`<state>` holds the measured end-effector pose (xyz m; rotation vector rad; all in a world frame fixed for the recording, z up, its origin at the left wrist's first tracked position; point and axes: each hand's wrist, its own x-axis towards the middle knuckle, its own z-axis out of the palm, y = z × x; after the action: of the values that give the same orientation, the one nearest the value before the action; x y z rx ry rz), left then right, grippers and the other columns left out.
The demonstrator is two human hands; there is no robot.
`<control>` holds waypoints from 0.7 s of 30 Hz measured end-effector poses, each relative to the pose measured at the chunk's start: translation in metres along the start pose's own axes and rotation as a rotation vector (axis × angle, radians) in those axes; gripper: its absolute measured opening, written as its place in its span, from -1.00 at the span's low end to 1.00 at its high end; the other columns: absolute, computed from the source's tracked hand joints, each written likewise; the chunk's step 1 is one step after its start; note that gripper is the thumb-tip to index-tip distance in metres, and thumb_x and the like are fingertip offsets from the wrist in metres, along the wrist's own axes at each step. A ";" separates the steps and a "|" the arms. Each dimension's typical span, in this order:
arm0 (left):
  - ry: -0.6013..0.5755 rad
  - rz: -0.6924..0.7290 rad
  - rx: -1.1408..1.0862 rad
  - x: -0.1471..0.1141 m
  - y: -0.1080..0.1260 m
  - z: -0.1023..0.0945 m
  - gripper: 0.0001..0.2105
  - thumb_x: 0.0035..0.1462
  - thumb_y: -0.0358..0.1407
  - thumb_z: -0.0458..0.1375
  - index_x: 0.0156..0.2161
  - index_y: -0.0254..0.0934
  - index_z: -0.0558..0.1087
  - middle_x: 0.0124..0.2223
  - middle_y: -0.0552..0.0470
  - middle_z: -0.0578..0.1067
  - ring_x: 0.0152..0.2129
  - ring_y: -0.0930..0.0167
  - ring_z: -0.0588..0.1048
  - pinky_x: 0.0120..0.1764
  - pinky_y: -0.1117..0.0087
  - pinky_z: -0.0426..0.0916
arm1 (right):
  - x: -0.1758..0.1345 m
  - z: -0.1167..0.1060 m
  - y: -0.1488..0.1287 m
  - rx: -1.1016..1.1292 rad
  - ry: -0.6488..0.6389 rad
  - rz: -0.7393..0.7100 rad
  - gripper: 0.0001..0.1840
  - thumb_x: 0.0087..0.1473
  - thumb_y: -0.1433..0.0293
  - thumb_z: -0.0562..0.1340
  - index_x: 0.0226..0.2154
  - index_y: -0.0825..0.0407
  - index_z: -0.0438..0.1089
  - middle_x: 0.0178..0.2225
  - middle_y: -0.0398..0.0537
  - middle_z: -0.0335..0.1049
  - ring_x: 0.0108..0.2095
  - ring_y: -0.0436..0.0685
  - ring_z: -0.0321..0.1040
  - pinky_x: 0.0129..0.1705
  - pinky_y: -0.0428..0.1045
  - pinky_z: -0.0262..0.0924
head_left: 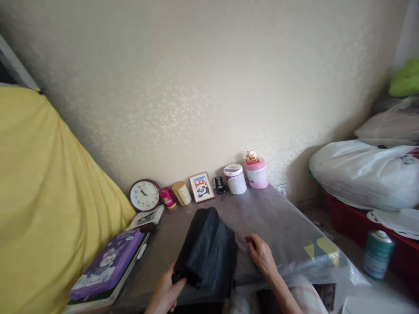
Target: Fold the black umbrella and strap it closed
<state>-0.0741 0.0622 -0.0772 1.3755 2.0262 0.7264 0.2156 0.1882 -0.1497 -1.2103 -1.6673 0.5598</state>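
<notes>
A black folding umbrella (209, 250), its canopy loose and pleated, stands tilted over the front of the table. My left hand (167, 290) is closed around its dark handle end at the lower left. To the right of the canopy, my right hand (260, 254) hovers over or rests on the tabletop; its fingers are loosely bent and slightly apart, with nothing visible in them. A small space separates it from the black fabric. The underside of the umbrella is hidden.
The grey-covered table (271, 213) has a clock (144, 195), a picture frame (202, 187), a white tub (235, 179) and a pink tub (257, 174) along the wall. A purple pouch (108, 264) lies on books at left. A spray can (379, 255) stands right of the table.
</notes>
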 end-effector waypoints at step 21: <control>0.064 0.027 -0.120 -0.021 0.050 -0.004 -0.62 -0.12 -0.11 0.09 -0.16 -0.24 0.33 -0.69 0.24 0.29 -0.83 0.48 0.26 -0.68 0.49 0.12 | 0.000 -0.004 0.000 0.024 -0.010 -0.030 -0.70 -0.02 0.38 -0.02 -0.38 0.02 0.40 -0.39 -0.03 0.44 -0.35 0.13 0.39 -0.29 -0.02 0.22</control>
<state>-0.0393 0.0582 -0.0358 1.3288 1.9817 0.8987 0.2194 0.1872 -0.1481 -1.1651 -1.6801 0.5661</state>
